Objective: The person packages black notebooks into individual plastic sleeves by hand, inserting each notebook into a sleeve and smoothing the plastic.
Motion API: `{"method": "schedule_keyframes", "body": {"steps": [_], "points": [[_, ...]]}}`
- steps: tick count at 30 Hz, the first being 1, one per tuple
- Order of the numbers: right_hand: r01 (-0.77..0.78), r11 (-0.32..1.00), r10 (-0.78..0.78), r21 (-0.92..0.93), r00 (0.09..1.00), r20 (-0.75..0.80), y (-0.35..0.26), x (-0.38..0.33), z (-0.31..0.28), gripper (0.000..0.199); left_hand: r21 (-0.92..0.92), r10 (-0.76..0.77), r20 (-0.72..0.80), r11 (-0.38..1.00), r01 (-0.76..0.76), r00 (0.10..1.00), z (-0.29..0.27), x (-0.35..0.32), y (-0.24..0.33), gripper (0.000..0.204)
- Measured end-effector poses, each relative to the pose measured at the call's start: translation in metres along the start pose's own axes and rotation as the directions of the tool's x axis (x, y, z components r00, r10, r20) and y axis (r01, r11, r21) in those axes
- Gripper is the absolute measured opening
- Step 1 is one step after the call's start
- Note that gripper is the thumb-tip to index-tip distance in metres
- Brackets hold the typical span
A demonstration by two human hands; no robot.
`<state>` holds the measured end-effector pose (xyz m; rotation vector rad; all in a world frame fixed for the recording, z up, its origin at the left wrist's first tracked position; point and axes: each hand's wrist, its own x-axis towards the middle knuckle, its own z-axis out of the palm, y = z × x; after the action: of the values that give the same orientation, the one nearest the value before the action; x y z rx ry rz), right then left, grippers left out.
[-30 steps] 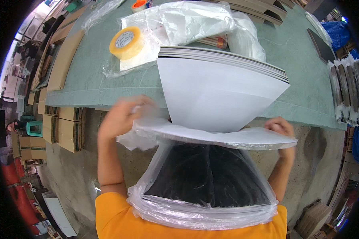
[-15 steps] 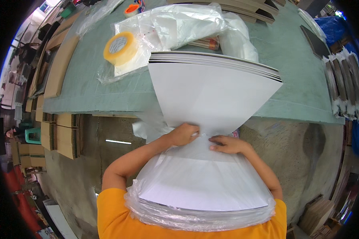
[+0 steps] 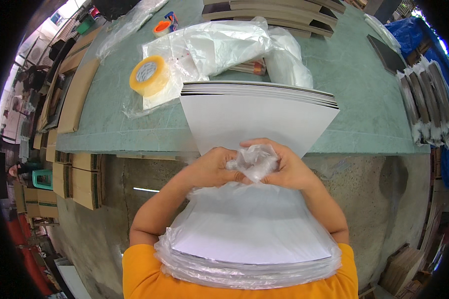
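Observation:
A stack of white sheets sits inside a clear plastic bag (image 3: 244, 234) held against my body. My left hand (image 3: 212, 167) and my right hand (image 3: 287, 167) meet at the bag's far end, both closed on its gathered, crumpled mouth (image 3: 252, 160). Just beyond my hands, a second stack of white sheets (image 3: 257, 114) lies on the green table (image 3: 114, 134) and overhangs its near edge.
A roll of yellow tape (image 3: 147, 75) lies on the table to the left, with loose plastic bags (image 3: 219, 47) behind the stack. Flat cardboard pieces (image 3: 274, 12) lie at the back. Bundled dark items (image 3: 429, 94) sit at right. Cardboard stacks (image 3: 82, 174) stand under the table.
My hands moved from the bag's two sides to the middle. They pulled the bag over the sheets and now bunch its open end together.

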<state>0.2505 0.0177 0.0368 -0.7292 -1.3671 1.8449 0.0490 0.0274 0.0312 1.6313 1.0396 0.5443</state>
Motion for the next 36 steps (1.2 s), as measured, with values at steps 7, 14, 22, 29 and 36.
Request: {"method": "schedule_keyframes", "body": {"steps": [7, 14, 22, 29, 36], "points": [[-0.259, 0.928, 0.318, -0.266, 0.925, 0.208, 0.019, -0.028, -0.023, 0.044, -0.002, -0.013, -0.294, 1.0, 0.013, 0.956, -0.011, 0.007, -0.007, 0.04], [-0.181, 0.957, 0.131, -0.226, 0.967, -0.218, 0.006, -0.014, -0.013, 0.016, 0.083, 0.052, -0.275, 0.996, -0.031, 0.96, -0.007, 0.002, 0.005, 0.036], [-0.143, 0.963, 0.051, -0.228, 0.929, -0.368, 0.006, -0.018, -0.035, 0.016, 0.41, 0.231, -0.468, 0.912, -0.022, 0.853, -0.02, -0.018, 0.033, 0.015], [-0.009, 0.964, 0.073, 0.264, 0.969, -0.236, 0.002, -0.007, -0.006, 0.022, -0.229, 0.154, -0.091, 0.958, -0.171, 0.984, 0.023, -0.001, 0.056, 0.015], [0.066, 0.936, 0.024, 0.345, 0.968, -0.251, -0.012, -0.032, -0.023, 0.023, 0.027, -0.23, -0.727, 0.932, 0.361, 0.647, -0.096, -0.033, -0.014, 0.01]]}}
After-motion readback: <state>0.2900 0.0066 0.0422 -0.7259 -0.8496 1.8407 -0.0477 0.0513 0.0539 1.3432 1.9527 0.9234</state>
